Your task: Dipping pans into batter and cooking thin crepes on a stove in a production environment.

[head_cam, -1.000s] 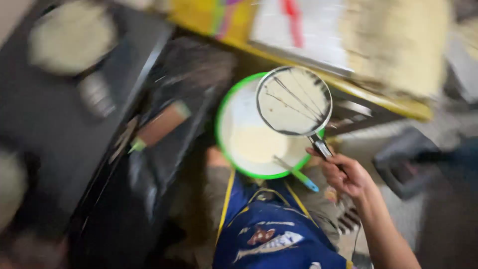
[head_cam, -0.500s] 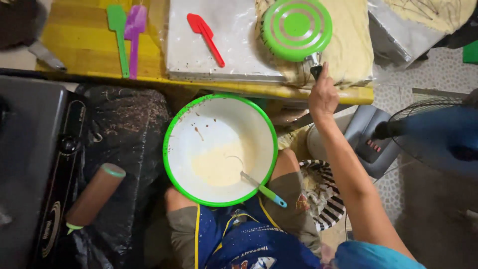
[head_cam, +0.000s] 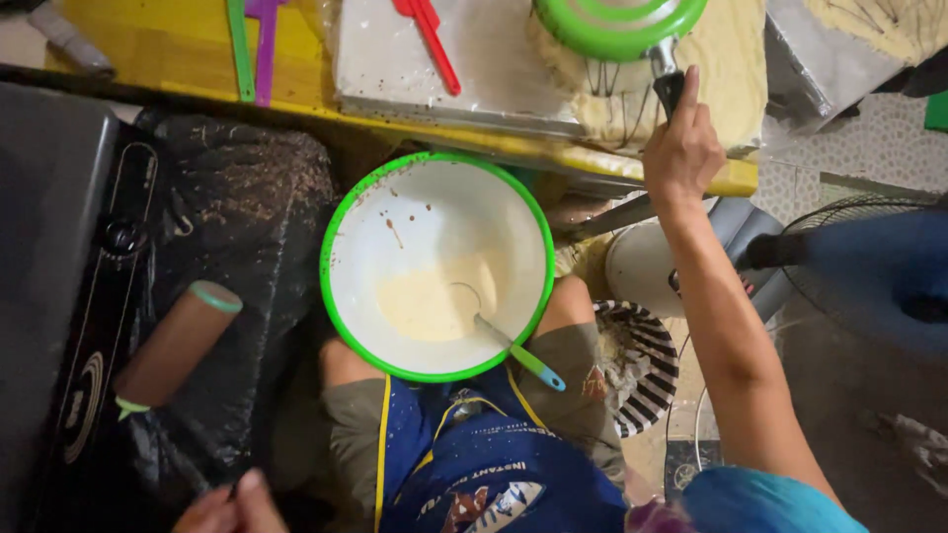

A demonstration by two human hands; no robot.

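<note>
Green pan in right hand

**Not much printed stuff in this shot**

No packages, signs or screens showed up. The only label-ish thing was the printed patch on the blue apron at the bottom: white lettering over a colourful picture, upside down from this angle, with yellow straps running alongside it.

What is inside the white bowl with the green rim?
The bowl holds a shallow pool of pale batter and a ladle leaning on the rim. Its scoop is sunk in the batter, partly hidden.
</note>
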